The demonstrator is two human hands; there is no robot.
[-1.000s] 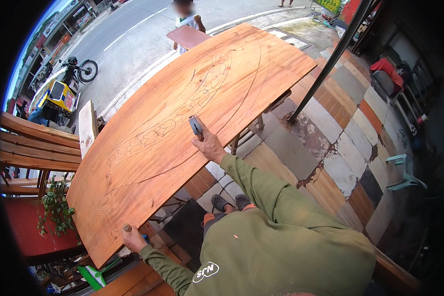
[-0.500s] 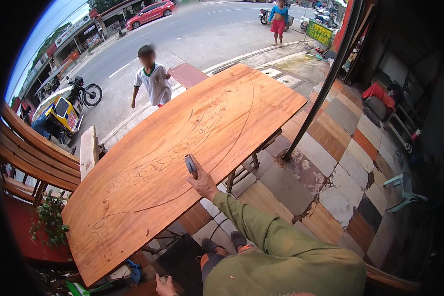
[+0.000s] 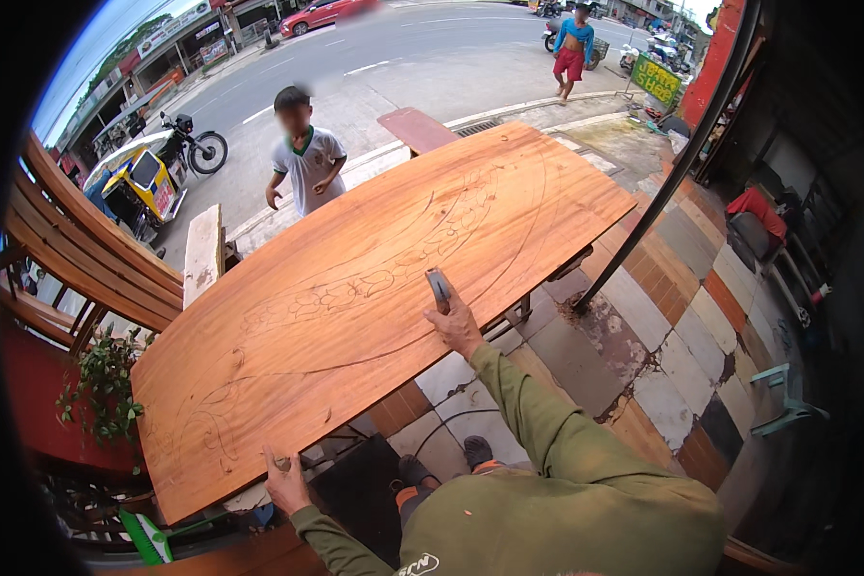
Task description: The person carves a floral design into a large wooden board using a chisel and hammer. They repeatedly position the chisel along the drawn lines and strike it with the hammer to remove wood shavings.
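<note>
A patterned wooden panel (image 3: pixel 346 331) fills the middle of the view.
Over it the right hand (image 3: pixel 459 326) clamps a grey tool (image 3: pixel 438 287); at its near edge the left hand (image 3: pixel 286 488) closes around a small brownish object (image 3: pixel 281 464).

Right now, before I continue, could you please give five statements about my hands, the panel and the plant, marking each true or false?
1. The right grip holds a grey tool. True.
2. The plant is left of the panel. True.
3. The panel's top has no lines. False: leafy lines mark it.
4. The right sleeve is green. True.
5. The left grip is at the panel's middle. False: the left grip is at its near edge.
</note>
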